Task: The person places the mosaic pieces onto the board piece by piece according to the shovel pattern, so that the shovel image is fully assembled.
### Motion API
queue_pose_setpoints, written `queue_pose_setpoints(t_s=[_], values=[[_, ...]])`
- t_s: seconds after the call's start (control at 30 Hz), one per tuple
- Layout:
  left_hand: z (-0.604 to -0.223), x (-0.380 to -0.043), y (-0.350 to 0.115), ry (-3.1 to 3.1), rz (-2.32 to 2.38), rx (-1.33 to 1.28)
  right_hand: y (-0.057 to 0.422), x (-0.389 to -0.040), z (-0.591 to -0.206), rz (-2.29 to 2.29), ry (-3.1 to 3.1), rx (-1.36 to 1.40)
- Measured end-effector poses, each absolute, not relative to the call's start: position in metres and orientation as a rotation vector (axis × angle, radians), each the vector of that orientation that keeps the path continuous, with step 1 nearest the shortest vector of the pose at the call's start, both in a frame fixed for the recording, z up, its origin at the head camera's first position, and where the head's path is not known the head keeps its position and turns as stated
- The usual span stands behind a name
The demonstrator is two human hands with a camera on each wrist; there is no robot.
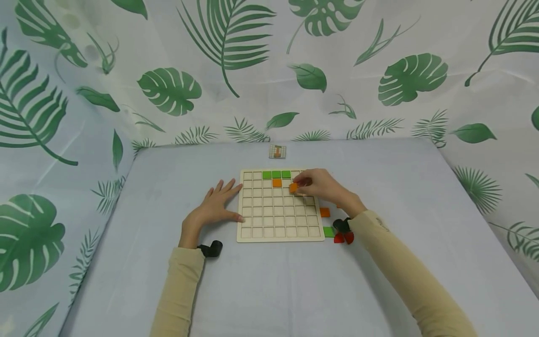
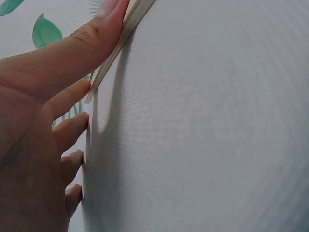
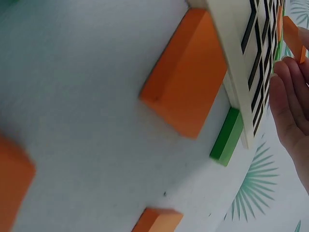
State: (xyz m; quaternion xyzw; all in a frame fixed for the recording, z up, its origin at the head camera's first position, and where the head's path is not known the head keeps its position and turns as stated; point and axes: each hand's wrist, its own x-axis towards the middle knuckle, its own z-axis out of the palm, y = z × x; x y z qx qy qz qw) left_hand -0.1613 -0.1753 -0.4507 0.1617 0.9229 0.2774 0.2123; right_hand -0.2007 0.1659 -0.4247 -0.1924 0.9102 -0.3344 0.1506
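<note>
A pale wooden grid board (image 1: pixel 267 238) lies on the table. Three green square tiles (image 1: pixel 276 174) sit in its top row, and an orange tile (image 1: pixel 276 183) fills a cell in the row below. Over the upper right of the grid, my right hand (image 1: pixel 322 184) pinches another orange tile (image 1: pixel 293 188) between thumb and fingers; the right wrist view shows this held tile (image 3: pixel 292 36) tilted. My left hand (image 1: pixel 215 206) is spread along the board's left edge, thumb touching the border. In the left wrist view the thumb (image 2: pixel 91 41) lies against the board's rim (image 2: pixel 104 72).
Beside the board's right edge lie an orange tile (image 1: pixel 325 212), a green tile (image 1: pixel 328 232) and red pieces (image 1: pixel 344 238), partly hidden by the right wrist's camera. More orange tiles (image 3: pixel 158 221) show in the right wrist view. A small pattern card (image 1: pixel 277 151) lies behind the board.
</note>
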Motion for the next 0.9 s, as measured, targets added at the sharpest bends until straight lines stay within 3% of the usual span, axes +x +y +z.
queue_pose_setpoints(t_s=[0.9], values=[[-0.455, -0.164, -0.176, 2.565, 0.752, 0.439, 0.133, -0.211, -0.436, -0.959, 2.553, -0.662]])
